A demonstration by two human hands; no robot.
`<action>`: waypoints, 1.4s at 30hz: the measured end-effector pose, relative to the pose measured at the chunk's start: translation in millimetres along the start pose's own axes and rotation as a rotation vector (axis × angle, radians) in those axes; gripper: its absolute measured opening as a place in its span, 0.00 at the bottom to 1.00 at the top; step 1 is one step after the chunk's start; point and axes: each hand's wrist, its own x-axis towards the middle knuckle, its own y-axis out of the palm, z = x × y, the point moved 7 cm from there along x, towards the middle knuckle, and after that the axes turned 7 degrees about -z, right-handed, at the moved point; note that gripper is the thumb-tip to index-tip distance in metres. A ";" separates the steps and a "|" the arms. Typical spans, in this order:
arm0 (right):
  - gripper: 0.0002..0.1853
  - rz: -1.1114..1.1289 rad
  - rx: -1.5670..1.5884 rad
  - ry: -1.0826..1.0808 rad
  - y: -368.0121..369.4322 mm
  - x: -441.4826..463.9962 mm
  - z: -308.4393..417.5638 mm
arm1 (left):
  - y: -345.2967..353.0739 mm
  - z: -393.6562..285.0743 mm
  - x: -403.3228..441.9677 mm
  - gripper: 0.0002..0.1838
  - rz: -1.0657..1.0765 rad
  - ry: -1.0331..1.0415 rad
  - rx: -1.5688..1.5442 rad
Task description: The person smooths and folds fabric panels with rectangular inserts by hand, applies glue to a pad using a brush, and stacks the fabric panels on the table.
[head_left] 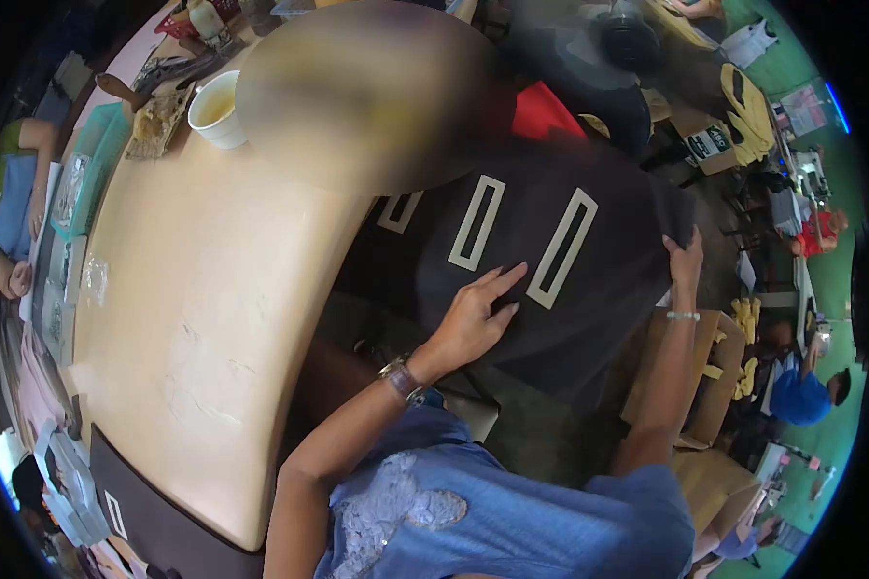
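A dark brown fabric piece (608,318) spreads out in front of me, with part of it over the table's edge. Several off-white, slotted rectangular strips sit on it, among them a long strip (562,249) and a shorter strip (478,223). My left hand (473,317), wearing a watch, rests on the fabric with fingers stretched out and apart, beside the lower end of the long strip. At the fabric's right edge, my right hand (684,259), with a bead bracelet, pinches the cloth. A large blurred patch covers the upper middle and hides what lies there.
The pale wooden table (212,318) fills the left side. On it stand a white cup (216,111) with yellowish liquid and a teal tray (89,174). More dark fabric (154,511) lies at the lower left. Cardboard boxes (707,376) stand to the right. Other people sit farther off.
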 end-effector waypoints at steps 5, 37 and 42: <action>0.37 0.184 -0.092 0.132 55.0 8.1 -34.3 | 38.7 76.8 6.6 0.33 -0.021 -0.132 -0.084; 0.31 0.470 0.652 -0.855 148.7 -334.9 383.1 | -266.1 -91.9 -310.8 0.26 -1.368 -0.110 1.160; 0.32 0.879 0.843 -1.238 128.5 -476.9 471.4 | -293.9 -88.1 -455.9 0.32 -1.688 -0.748 1.485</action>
